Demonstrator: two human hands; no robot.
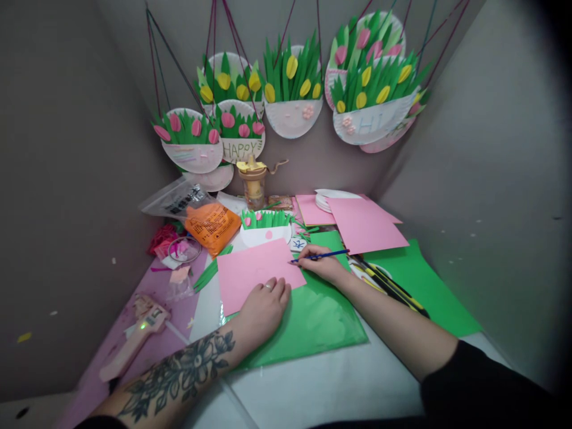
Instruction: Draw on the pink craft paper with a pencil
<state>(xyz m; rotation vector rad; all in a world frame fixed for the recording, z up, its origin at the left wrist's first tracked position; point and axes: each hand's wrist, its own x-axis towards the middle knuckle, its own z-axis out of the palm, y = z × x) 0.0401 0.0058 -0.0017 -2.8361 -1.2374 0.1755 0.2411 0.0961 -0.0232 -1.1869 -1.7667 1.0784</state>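
Observation:
A sheet of pink paper (pixel 250 271) lies at the middle of the table, partly over a green sheet in a clear sleeve (pixel 322 322). My left hand (pixel 266 307) rests flat on the lower right part of the pink paper, fingers stretched forward. In my right hand (pixel 324 265) is a dark blue pencil (pixel 333 254), its tip at the paper's right side. Faint marks may be on the pink sheet, too small to make out. Just behind it lies a paper-plate basket (pixel 268 235) with green paper grass and pink paper flowers.
Scissors and a black-and-yellow cutter (pixel 397 289) lie right of my right hand, near more pink paper (pixel 366 223). A glue gun (pixel 136 342) with a lit green light lies at left, before an orange bag (pixel 214 223). Several paper-plate baskets (pixel 292 116) hang from strings behind.

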